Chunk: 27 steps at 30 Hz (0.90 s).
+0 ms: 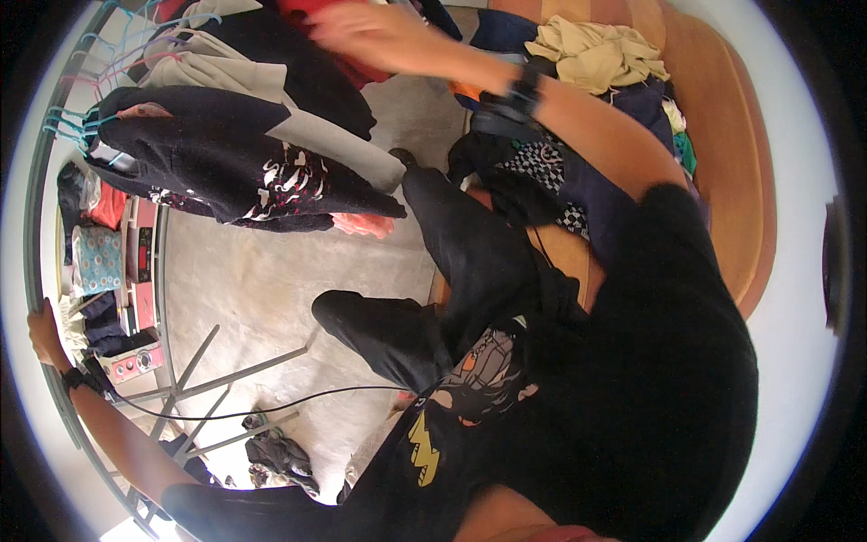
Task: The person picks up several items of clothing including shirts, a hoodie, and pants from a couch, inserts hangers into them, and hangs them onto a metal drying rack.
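Observation:
My left hand (46, 339) is wrapped around the grey metal rail (32, 237) of a clothes rack at the far left. Up at the top, my right hand (372, 37) reaches across a dark red garment (298, 10); it is motion-blurred, so whether it grips the cloth cannot be made out. Several clothes hang from the rack on blue, pink and purple plastic hangers (85, 125). Among them are a black knit sweater (203, 149) with a white and pink pattern and a light grey garment (345, 149). Both wrists wear black bands.
An orange-brown sofa (731, 122) carries heaped clothes, including a beige cloth (596, 54) and black-and-white checked fabric (542, 162). A pink shelf unit (145, 305) stands behind the rack. Rack legs (237, 372) cross the concrete floor (257, 271), near a dark bundle (278, 450). A black cable (291, 403) spans from my left wrist.

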{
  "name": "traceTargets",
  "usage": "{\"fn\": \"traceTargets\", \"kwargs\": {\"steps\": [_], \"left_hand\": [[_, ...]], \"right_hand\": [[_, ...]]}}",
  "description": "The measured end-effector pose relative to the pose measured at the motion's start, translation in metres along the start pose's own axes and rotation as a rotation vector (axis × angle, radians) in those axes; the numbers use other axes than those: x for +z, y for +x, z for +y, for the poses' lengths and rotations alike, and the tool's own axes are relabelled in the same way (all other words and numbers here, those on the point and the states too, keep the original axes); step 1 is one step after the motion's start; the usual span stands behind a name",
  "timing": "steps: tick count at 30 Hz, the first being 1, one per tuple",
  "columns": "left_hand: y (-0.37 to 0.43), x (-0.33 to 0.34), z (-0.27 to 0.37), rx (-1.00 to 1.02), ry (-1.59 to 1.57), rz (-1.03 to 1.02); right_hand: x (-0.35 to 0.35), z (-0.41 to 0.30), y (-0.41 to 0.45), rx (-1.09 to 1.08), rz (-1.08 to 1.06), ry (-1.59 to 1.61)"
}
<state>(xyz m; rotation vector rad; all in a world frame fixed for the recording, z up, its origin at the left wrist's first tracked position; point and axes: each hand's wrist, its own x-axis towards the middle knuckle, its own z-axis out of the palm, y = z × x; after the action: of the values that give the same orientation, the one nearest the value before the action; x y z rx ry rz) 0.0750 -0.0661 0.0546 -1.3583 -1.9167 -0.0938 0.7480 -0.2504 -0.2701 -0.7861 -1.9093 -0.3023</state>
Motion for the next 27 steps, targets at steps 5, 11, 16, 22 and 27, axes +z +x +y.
{"fn": "traceTargets", "kwargs": {"steps": [5,11,16,22,27], "left_hand": [[-0.003,-0.001,0.006,-0.048,0.016,0.035],[-0.014,-0.005,0.011,-0.06,0.008,0.054],[-0.021,0.005,0.016,-0.09,-0.049,0.088],[-0.014,0.013,0.014,-0.118,-0.03,0.059],[-0.018,0.02,0.02,-0.062,-0.067,0.134]], "right_hand": [[-0.125,0.074,-0.277,1.321,0.455,0.52],[-0.187,0.066,-0.459,1.918,0.25,-0.852],[-0.18,0.049,-0.48,2.169,0.317,-0.884],[-0.181,0.048,-0.501,2.289,0.141,-0.835],[-0.188,0.039,-0.517,2.15,0.438,-0.66]]}}
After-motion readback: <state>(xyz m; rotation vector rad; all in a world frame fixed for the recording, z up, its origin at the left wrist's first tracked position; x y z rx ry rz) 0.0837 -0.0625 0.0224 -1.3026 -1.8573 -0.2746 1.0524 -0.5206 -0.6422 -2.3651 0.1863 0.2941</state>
